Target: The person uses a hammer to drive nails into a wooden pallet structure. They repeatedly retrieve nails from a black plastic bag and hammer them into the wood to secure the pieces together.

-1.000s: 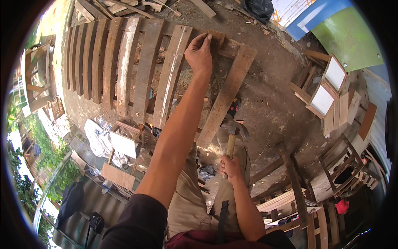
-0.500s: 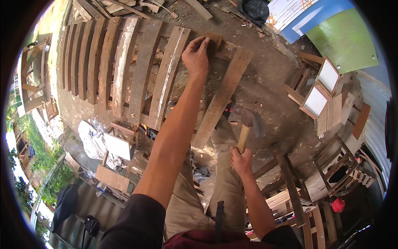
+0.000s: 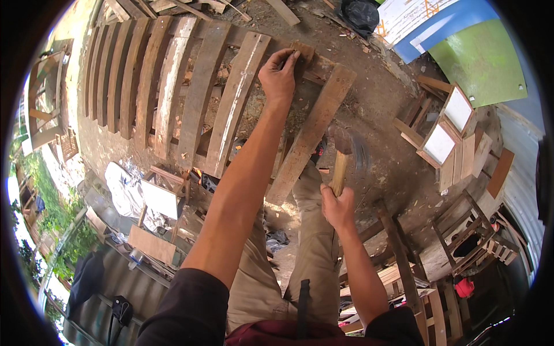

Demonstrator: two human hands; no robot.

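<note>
The ground [image 3: 398, 104] is bare brown dirt, littered with wood chips and lit by hard sunlight. A blue, white and green painted panel [image 3: 461, 46] lies at the upper right beside a black bag [image 3: 359, 12]. Small wooden frames [image 3: 449, 128] with white panels lean together on the right, and wooden chair frames [image 3: 461, 236] crowd the lower right (partly in shadow). Corrugated metal sheeting [image 3: 115, 282] and green plants [image 3: 55, 213] fill the lower left.
</note>
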